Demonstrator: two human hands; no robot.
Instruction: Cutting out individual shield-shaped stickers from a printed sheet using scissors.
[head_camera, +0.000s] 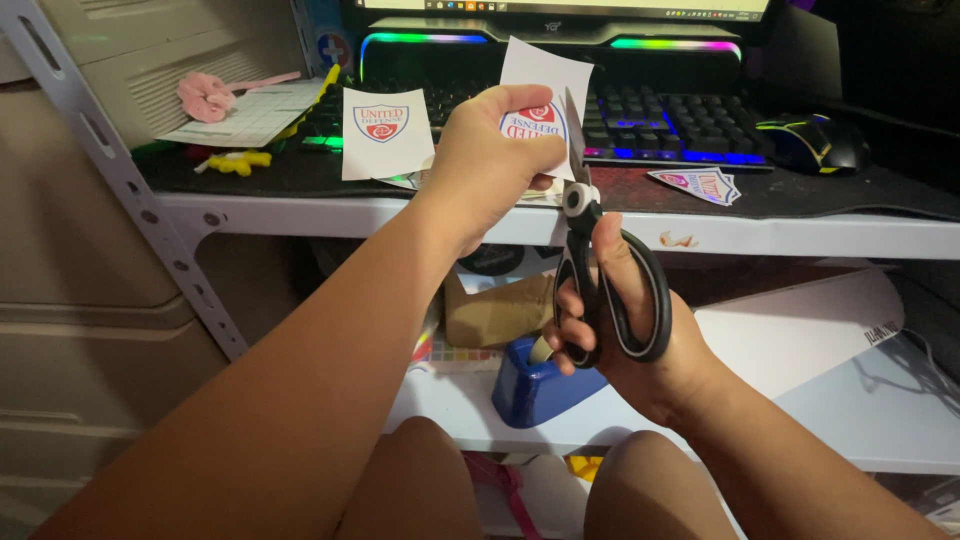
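Left hand: raised in front of the desk edge, fingers curled together and clamped on a white paper sticker, thumb across its printed face.
Sticker: held upright in the air above the desk edge, between the keyboard and the body; red-and-blue shield print turned upside down, blank top edge rising above the knuckles.
Right hand: lower and to the right, fingers threaded through the loops and closed around black-handled scissors, thumb in the upper loop.
Scissors, long axis: close to vertical, leaning slightly left toward the top; handles down, blades up.
Scissors, tip: pointing up and away from the body, at the sticker's right edge.
Blades: nearly shut, meeting the paper just beside the left fingertips; cannot tell how far into the sheet.
Pivot: white round screw, just under the left hand.
Desk: white edge, dark mat on top.
On the desk: a second shield sticker lying flat left of the held one; a cut-out shield to the right; lit keyboard behind; dark mouse at far right.
Lower shelf: blue tape dispenser, below the scissors.
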